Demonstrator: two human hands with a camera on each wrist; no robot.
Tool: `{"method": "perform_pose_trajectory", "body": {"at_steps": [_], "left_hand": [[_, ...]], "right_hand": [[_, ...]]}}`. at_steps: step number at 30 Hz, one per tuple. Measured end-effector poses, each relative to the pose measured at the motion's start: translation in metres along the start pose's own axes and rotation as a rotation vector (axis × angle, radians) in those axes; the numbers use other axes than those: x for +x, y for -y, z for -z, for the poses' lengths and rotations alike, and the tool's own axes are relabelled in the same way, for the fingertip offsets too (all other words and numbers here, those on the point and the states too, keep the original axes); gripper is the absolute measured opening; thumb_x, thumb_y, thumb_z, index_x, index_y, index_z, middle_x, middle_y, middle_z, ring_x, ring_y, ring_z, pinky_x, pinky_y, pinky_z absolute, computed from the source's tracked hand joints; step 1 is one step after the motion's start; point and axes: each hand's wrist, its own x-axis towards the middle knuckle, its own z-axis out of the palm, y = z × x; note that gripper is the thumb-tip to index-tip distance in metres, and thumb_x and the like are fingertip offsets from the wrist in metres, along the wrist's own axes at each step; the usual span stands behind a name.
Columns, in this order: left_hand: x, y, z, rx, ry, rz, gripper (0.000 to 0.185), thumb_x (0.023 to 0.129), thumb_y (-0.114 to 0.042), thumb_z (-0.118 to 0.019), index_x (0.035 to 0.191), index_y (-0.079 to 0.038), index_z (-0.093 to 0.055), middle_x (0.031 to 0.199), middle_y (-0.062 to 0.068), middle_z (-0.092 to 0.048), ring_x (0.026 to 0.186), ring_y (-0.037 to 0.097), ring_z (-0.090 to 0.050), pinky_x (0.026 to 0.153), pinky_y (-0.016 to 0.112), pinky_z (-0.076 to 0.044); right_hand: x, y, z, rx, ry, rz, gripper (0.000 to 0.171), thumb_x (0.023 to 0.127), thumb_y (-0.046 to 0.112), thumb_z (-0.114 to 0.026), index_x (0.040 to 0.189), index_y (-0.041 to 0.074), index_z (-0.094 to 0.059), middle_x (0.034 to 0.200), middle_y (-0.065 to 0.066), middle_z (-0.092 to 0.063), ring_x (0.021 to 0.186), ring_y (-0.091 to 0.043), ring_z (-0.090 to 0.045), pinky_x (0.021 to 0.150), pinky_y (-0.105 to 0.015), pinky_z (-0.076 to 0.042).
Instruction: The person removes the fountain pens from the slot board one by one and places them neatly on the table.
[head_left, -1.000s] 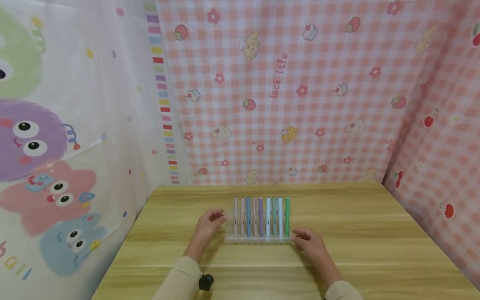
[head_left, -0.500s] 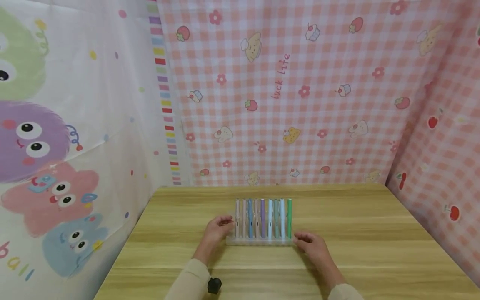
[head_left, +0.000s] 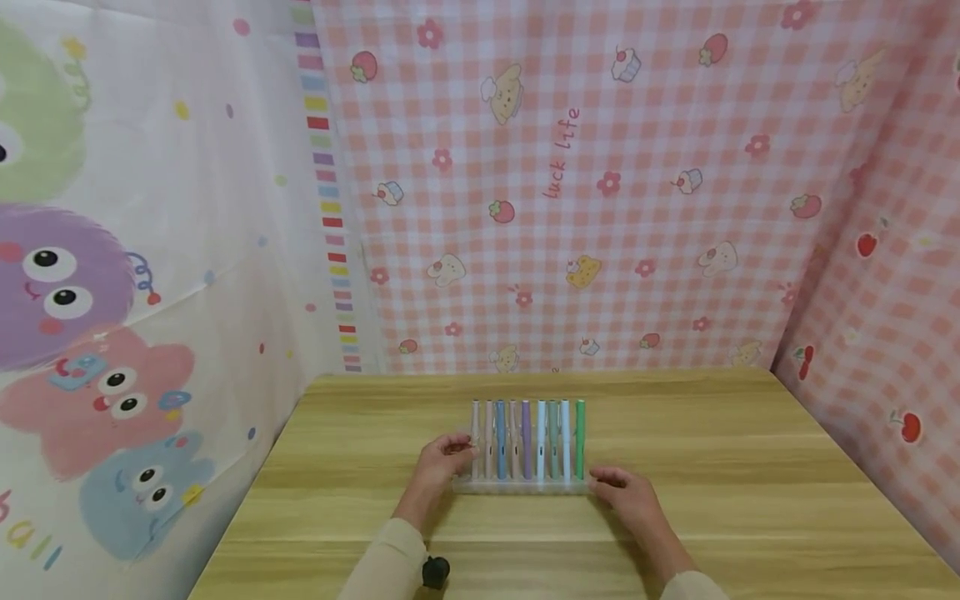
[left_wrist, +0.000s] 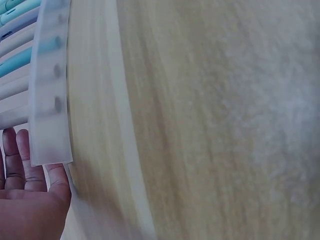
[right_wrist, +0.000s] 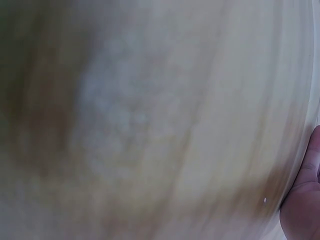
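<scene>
pens [head_left: 527, 439] in pastel colours stand upright in a clear rack [head_left: 520, 483] at the middle of the wooden table [head_left: 750, 467]. left hand [head_left: 444, 458] touches the rack's left end, fingers straight and side by side by the leftmost pen. right hand [head_left: 626, 494] rests at the rack's right end, fingers loosely curled; whether they pinch it cannot be told.

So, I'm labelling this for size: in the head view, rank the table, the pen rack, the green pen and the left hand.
1. Table.
2. Pen rack.
3. Left hand and green pen: too close in size to rank.
</scene>
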Motion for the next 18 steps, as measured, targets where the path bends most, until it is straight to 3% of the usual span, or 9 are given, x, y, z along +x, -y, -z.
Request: {"method": "perform_pose_trajectory", "body": {"at_steps": [18], "left_hand": [[0.0021,0.0030,-0.0028,-0.002,-0.010,-0.013,0.028,0.084,0.003,-0.074,0.110,0.009,-0.063,0.092,0.004,-0.063,0.081,0.012,-0.056,0.063,0.024,-0.046]], "right_hand": [[-0.0004,0.0010,0.0017,-0.029,0.025,0.017,0.024,0.091,0.007,-0.068,0.112,-0.006,-0.070,0.109,-0.015,-0.070,0.091,-0.015,-0.063,0.076,-0.027,-0.053]]}}
